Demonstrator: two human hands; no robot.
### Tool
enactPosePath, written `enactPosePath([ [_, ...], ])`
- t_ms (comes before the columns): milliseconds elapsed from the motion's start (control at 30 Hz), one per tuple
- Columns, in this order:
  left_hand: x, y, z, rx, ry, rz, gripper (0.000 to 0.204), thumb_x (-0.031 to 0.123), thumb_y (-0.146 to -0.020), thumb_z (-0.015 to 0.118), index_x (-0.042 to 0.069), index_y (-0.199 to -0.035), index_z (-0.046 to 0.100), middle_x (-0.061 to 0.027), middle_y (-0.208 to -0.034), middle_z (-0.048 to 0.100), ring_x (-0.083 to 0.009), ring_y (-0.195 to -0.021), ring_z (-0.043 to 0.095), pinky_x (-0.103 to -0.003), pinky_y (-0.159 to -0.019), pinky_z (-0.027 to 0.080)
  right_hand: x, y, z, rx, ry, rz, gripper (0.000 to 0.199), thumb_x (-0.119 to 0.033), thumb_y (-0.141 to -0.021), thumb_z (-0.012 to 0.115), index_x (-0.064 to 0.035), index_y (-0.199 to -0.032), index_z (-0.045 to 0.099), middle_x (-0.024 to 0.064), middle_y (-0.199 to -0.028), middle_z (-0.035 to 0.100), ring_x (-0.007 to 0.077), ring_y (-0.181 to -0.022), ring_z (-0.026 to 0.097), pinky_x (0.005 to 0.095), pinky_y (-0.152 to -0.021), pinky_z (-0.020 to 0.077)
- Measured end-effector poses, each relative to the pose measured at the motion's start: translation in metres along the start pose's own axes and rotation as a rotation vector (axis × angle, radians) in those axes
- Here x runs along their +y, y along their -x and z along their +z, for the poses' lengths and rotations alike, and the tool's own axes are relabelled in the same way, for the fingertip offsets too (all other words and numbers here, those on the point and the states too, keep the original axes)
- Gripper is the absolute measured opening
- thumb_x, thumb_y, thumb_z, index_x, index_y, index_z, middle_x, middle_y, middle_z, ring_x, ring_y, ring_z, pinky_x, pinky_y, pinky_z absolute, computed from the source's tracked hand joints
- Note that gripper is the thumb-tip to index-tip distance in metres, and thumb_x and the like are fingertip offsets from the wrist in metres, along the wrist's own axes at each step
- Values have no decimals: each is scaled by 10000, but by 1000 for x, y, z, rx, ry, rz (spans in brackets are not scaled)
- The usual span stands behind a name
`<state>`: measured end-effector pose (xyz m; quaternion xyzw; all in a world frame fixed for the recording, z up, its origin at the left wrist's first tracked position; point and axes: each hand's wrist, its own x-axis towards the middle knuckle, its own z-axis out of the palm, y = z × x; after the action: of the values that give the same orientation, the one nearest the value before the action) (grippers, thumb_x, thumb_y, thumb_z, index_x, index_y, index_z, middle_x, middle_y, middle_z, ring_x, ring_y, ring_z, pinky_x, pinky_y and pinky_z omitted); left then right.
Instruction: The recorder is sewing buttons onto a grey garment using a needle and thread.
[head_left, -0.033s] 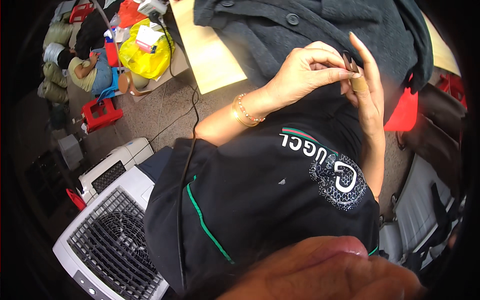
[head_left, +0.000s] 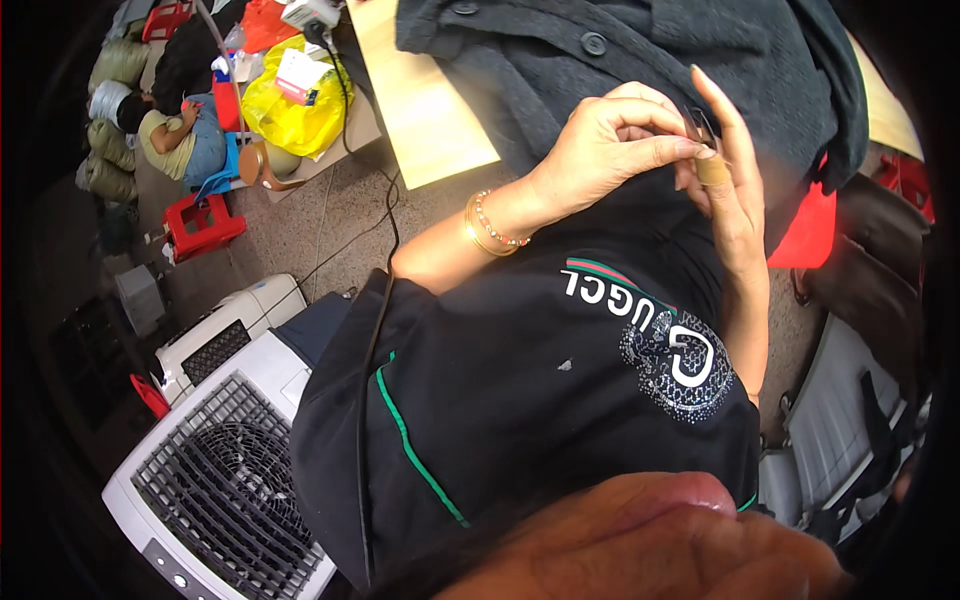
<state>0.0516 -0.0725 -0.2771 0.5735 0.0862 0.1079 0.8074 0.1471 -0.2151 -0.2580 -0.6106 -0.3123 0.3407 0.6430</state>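
Note:
My left hand [head_left: 615, 140] is closed in a pinch, thumb against fingertips. At its tips sits a small dark two-pronged piece [head_left: 698, 122], too small to name its kind. My right hand [head_left: 735, 205] meets it there, forefinger raised, thumb bent in against the piece and the other fingers curled. A tan wrap [head_left: 713, 170] covers the right thumb. Behind both hands a dark grey buttoned coat [head_left: 640, 50] lies over a pale wooden table [head_left: 440, 135]; the hands are held above my lap, near the coat's edge.
A black cable [head_left: 385, 260] hangs past my left arm. Left of me stand an air cooler [head_left: 230, 480], a red stool [head_left: 203, 225] and a yellow plastic bag [head_left: 295, 115]. Farther off, a person [head_left: 175, 145] sits beside bundles. Grey chairs [head_left: 840, 400] stand at the right.
The dark piece has tilted slightly between my fingertips and its prongs look thinner. Both hands otherwise stay almost in place. The whole view has shifted a little.

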Motion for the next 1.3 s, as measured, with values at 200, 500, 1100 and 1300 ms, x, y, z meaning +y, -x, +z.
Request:
enactPosePath([
  [200, 30, 5, -55, 253, -72, 198, 108, 82, -915, 669, -17, -957, 664, -47, -937, 646, -113, -798, 626, -252, -780, 516, 9, -44, 21, -128, 10, -129, 530, -374, -996, 488, -58, -1420, 459, 48, -997, 557, 88, -830, 510, 230, -731, 440],
  [500, 85, -14, -281, 772, -366, 374, 288, 224, -963, 616, -9, -1133, 598, -147, -1034, 687, -216, -931, 694, -309, -780, 562, 13, -138, 80, -155, 915, -869, 434, -182, -733, 762, -110, -1146, 649, 56, -1140, 622, 248, -1013, 607, 362, -835, 519],
  [1100, 63, -132, -285, 1063, -1377, 337, 511, 289, -692, 796, 55, -1105, 605, -190, -997, 637, -370, -966, 621, -459, -831, 500, -22, -131, 38, -267, 453, -453, 173, -39, -897, 578, 11, -1057, 621, 122, -991, 644, 229, -937, 635, 315, -857, 480],
  [1300, 87, -130, -245, 1009, -1275, -25, 592, 458, -713, 748, 41, -1113, 622, -227, -1048, 638, -385, -1103, 583, -472, -908, 471, -72, -66, -26, -319, 182, -218, 200, -53, -875, 552, 60, -1032, 601, 82, -979, 593, 151, -913, 558, 251, -812, 417],
])
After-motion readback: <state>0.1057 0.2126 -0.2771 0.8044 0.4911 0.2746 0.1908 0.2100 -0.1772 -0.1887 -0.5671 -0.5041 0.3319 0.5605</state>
